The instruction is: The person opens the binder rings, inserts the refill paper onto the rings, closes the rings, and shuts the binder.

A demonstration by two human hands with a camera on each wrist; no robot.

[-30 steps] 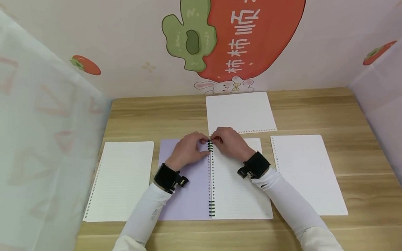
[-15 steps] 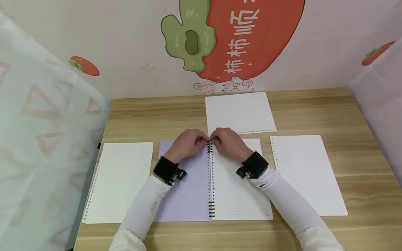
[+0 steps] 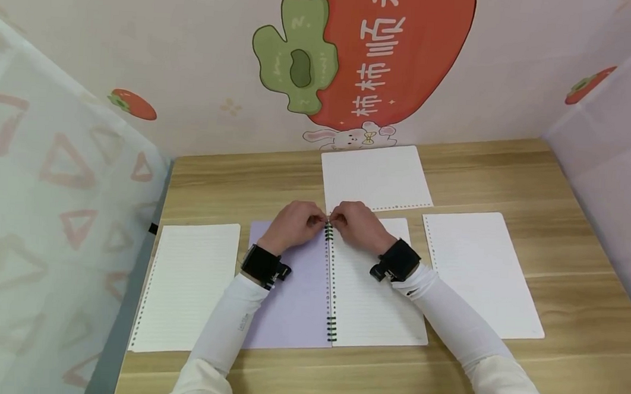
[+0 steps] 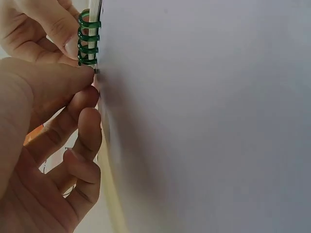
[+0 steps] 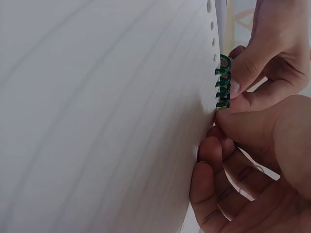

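An open notebook lies on the table, its purple cover (image 3: 289, 297) to the left and a lined page (image 3: 379, 301) to the right. Short green binding rings (image 3: 329, 231) join the punched holes at the top of the spine. My left hand (image 3: 295, 224) pinches the upper end of these rings between thumb and forefinger, its other fingers curled below in the left wrist view. From the other side my right hand (image 3: 361, 226) pinches the same top end, thumb tip (image 5: 226, 116) right at the last ring. The fingers partly hide the ring ends.
Another green ring strip (image 3: 332, 329) sits at the bottom of the spine. Loose punched sheets lie around: a lined stack (image 3: 187, 285) at left, a sheet (image 3: 378, 176) behind the notebook, a sheet (image 3: 485, 277) at right. Fabric walls enclose the wooden table (image 3: 570, 246).
My left hand's thumb has moved up from lower on the rings to their top end, and its fingers have closed into a pinch. The right hand stays nearly still.
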